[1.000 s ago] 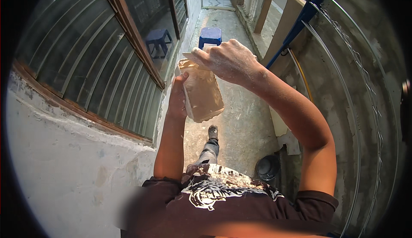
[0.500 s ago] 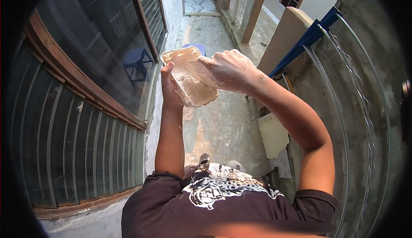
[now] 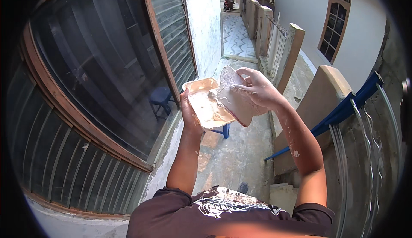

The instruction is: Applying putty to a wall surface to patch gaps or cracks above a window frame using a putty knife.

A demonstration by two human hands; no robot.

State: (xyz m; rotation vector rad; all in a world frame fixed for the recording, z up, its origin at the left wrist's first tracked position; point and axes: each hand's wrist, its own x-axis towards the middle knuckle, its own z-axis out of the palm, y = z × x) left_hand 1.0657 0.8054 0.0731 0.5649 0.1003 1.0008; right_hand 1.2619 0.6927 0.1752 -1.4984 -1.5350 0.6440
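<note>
My left hand (image 3: 189, 111) grips a shallow rectangular tub (image 3: 206, 107) of pale, creamy paste by its left side, with fingers wrapped round it. In my right hand (image 3: 257, 88), pinched between thumb and fingers, is a flat blade-like piece (image 3: 229, 73) coated in white paste, held tilted over the tub's right side. Its exact shape under the paste and hand is unclear. Dried white smears mark my right forearm. Behind and below the tub a blue plastic stool (image 3: 225, 131) stands on the concrete path, mostly hidden.
On my left are louvred, wood-framed windows (image 3: 164, 13). A low fence wall (image 3: 292, 36) lines the passage, with a white house (image 3: 358, 36) beyond. At my right lean a tan board (image 3: 326, 79), a blue rail (image 3: 334, 113) and metal rods (image 3: 339, 161). A red motorbike (image 3: 228, 4) stands far off.
My view has lifted, showing more of the passage. My right hand has turned, bringing the coated flat piece up into view over the tub, which my left hand still holds.
</note>
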